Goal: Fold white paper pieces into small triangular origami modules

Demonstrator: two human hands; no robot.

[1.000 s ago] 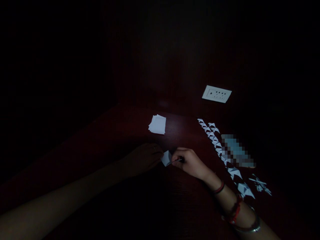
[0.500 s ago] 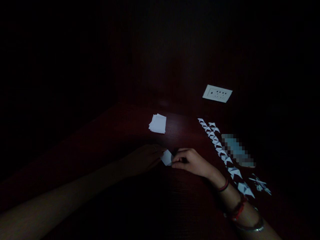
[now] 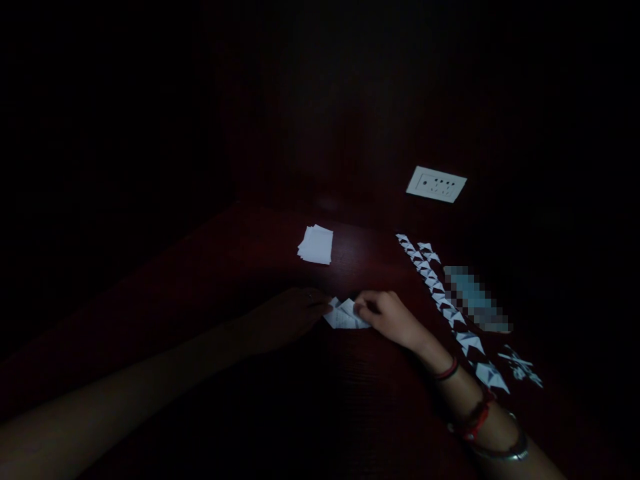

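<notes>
A small white sheet of paper (image 3: pixel 346 319), partly folded with two peaks at its top edge, lies on the dark red table in front of me. Its right side is pinched between the thumb and fingers of my right hand (image 3: pixel 387 313). My left hand (image 3: pixel 300 310), deep in shadow, has its fingertips closed on the left corner of the paper. Beyond the hands sits a stack of white paper pieces (image 3: pixel 317 245). A row of folded white paper pieces (image 3: pixel 434 285) runs down the table to the right of my right hand.
A shorter group of folded pieces (image 3: pixel 429 251) lies beside the long row. Farther right are a blurred-out oblong object (image 3: pixel 473 297) and a small pile of white strips (image 3: pixel 521 365). A socket panel (image 3: pixel 437 185) is on the back wall. The surroundings are very dark.
The paper between my hands has opened out wider, now showing two peaks and faint print. My right hand has shifted slightly right and up with its edge; my left hand has barely moved.
</notes>
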